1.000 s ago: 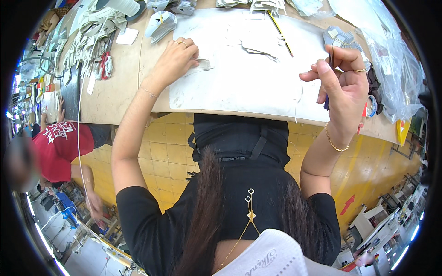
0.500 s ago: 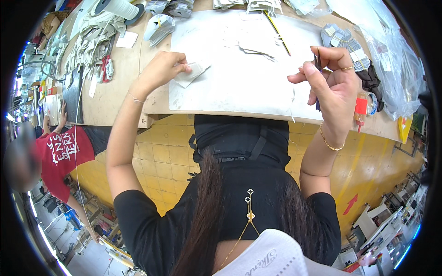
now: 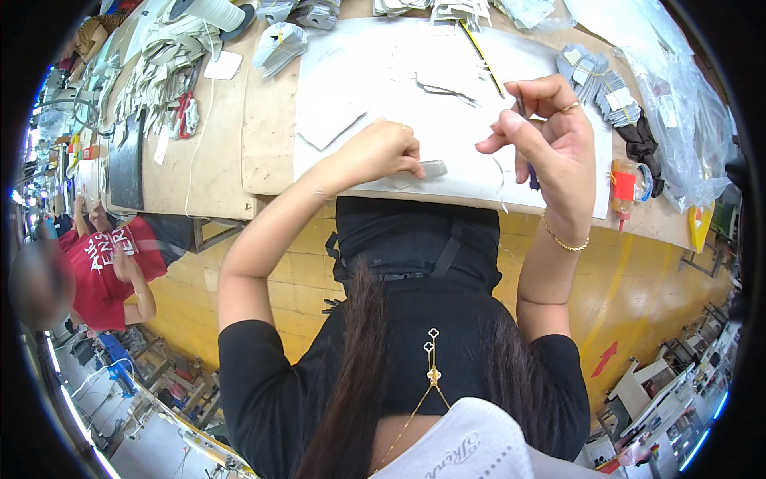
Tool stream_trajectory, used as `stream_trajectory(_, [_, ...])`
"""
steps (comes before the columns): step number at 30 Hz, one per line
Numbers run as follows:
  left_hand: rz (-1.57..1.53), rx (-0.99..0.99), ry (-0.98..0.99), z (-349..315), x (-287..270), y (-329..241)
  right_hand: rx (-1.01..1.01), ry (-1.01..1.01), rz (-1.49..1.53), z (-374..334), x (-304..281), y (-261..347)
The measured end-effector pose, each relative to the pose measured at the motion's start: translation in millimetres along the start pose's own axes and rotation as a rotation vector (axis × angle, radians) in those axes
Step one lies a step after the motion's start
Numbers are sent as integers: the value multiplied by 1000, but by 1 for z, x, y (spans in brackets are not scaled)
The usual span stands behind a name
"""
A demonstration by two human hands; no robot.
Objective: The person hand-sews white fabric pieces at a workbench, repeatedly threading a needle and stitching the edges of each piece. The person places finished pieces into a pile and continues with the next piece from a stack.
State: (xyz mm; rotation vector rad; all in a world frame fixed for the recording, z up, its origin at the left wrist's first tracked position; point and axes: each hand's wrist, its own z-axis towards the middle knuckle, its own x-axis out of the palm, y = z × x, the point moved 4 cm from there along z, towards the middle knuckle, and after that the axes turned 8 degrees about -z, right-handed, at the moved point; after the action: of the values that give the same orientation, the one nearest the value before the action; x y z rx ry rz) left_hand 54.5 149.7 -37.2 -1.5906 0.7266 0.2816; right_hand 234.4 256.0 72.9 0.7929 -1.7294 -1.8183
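Observation:
My left hand is closed, low over the white work sheet. Its fingertips pinch a small light grey fabric piece near the table's front edge. My right hand is raised to the right with curled fingers. It is wrapped round dark thread snips, whose pointed end shows by the index finger and whose blue end shows below the palm. A pale flat piece lies left of my left hand. Beyond both hands, more pale pieces with dark edges lie on the sheet.
A yellow pencil-like stick lies at the back. Bundled grey pieces, clear plastic bags and a red-labelled bottle are at right. Pale strips and a thread spool sit at left. A person in red is nearby.
My left hand has moved right and nearer, from the pale piece at left to the grey piece at the front. My right hand has shifted slightly left with the snips.

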Motion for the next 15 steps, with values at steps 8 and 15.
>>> stream_trajectory(8, [-185, -46, -146, 16, 10, 12, 106, 45, 34, 8, 10, -17])
stream_trajectory(15, [-252, -276, -127, 12, -5, 20, 451, 450, -223, 18, 34, -84])
